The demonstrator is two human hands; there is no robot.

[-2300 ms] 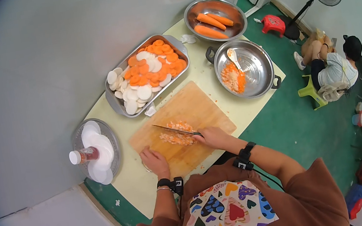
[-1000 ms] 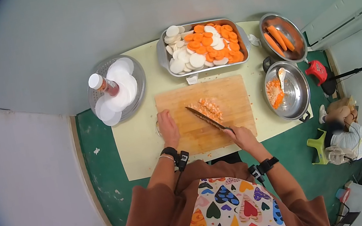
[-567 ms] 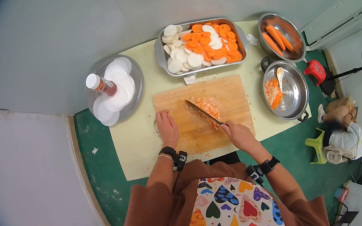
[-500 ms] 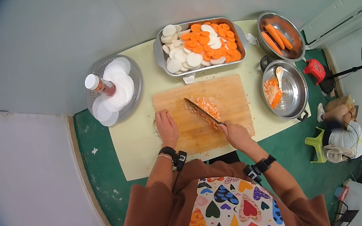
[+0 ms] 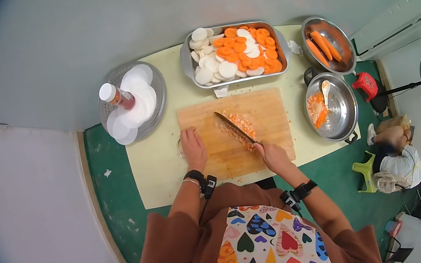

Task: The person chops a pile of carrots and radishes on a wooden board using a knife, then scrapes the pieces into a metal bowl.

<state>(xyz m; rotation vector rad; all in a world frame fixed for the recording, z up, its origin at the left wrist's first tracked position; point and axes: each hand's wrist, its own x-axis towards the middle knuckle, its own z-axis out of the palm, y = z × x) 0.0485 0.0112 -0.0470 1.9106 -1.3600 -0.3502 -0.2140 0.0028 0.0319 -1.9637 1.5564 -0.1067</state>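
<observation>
My right hand (image 5: 277, 157) is closed around the handle of a kitchen knife (image 5: 236, 127). Its dark blade lies diagonally across finely chopped orange and pale bits (image 5: 242, 123) on a wooden cutting board (image 5: 268, 107). At the board's left edge, my left hand (image 5: 194, 148) grips it, with the fingers pointing away from me. A metal loop shows beside that hand, partly covered by it. Some of the chopped bits are hidden beneath the blade.
Behind the board stands a metal tray (image 5: 189, 67) of carrot and white slices. To the right are a steel pot (image 5: 343, 111) with chopped bits and a spoon, and a bowl (image 5: 344, 40) of carrots. A perforated plate (image 5: 160, 92) holds white discs and a shaker bottle (image 5: 126, 99). A seated person (image 5: 405, 165) is at far right.
The knife and my right hand have shifted very slightly away from me over the chopped bits. My left hand stays at the board's edge.
</observation>
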